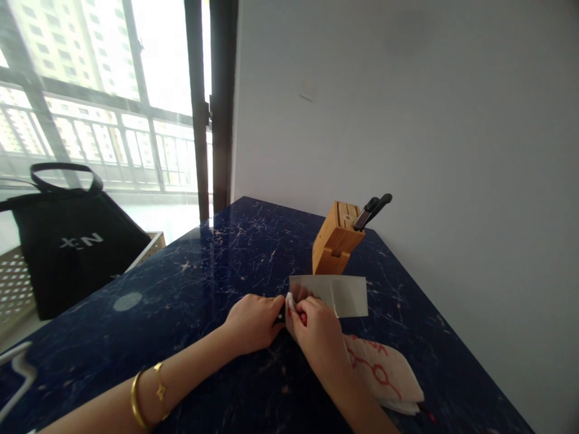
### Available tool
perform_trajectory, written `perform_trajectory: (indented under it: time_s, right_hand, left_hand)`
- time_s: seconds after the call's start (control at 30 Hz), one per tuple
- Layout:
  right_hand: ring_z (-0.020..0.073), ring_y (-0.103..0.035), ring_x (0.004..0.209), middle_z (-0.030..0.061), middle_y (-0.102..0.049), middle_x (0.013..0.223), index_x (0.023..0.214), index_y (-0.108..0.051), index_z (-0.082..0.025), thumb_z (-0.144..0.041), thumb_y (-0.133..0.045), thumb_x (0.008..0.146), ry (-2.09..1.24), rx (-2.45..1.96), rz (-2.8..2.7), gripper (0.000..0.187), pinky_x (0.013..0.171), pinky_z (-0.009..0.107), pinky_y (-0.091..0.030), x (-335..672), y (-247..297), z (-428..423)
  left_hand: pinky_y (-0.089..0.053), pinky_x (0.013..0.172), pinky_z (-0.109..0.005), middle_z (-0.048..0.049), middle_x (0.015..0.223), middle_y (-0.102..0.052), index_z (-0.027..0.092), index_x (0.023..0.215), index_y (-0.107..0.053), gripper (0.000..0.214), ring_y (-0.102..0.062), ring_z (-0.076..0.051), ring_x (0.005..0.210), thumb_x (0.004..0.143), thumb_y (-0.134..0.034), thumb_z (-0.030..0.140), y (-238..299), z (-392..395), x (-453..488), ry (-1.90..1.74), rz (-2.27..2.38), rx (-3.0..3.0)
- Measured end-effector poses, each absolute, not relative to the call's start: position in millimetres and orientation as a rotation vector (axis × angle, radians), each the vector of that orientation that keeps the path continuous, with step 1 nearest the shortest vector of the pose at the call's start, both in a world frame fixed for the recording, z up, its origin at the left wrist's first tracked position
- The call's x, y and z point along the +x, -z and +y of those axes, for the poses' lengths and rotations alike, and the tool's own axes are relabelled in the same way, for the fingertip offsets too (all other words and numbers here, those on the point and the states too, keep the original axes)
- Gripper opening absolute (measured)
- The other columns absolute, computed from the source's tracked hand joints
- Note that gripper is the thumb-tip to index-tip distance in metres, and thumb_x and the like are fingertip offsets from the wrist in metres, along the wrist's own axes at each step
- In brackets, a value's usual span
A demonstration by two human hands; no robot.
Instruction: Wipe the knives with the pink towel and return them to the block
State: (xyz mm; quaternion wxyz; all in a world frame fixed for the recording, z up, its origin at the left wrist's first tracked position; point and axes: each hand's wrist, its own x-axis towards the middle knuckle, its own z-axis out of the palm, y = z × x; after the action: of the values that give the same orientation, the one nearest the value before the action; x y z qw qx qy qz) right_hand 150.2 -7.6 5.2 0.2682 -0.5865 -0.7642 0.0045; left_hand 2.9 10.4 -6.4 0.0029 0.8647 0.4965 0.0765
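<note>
My left hand (254,322) is closed around the black handle of a cleaver (351,295), its thumb lying along the top near where the blade begins. The broad blade stretches away to the right from those fingers, beyond my right hand (319,328), with its far end bare and shiny. My right fingers are bent and narrow, pinching a bit of white cloth (289,303) over the blade's handle end, just beside my left thumb. They cover the lower middle of the steel.

A folded pale towel (382,374) with red print lies on the dark blue table (235,253), just right of my right forearm; my arm hides whether it joins the piece I pinch. Past the blade's upper edge stands a wooden knife block (335,241), with black handles (376,208) poking out of its right side.
</note>
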Motion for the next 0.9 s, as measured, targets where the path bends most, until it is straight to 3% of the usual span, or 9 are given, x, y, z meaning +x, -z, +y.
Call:
perform_trajectory:
  time_s: [0.17,0.9]
  right_hand:
    - [0.0112,-0.052,0.064,0.0024,-0.059,0.070,0.066,-0.057,-0.019,-0.028,-0.044,0.084,-0.033,-1.547,-2.013,0.024,0.058,0.022,-0.031,151.4,-2.4,-5.8]
    - [0.0118,-0.052,0.065,0.0003,-0.060,0.067,0.063,-0.057,-0.020,-0.026,-0.047,0.081,-0.082,-1.528,-2.003,0.021,0.062,0.023,-0.029,151.3,-3.3,-7.6]
  left_hand:
    - [-0.045,0.061,-0.035,-0.0056,0.082,-0.066,0.021,0.097,-0.049,0.028,-0.063,-0.026,0.073,0.081,-0.037,0.041,8.8,10.9,2.8,-0.275,1.535,2.739]
    - [-0.044,0.061,-0.033,-0.0048,0.081,-0.066,0.021,0.093,-0.049,0.023,-0.063,-0.025,0.072,0.079,-0.038,0.036,8.6,10.8,3.4,-0.252,1.567,2.717]
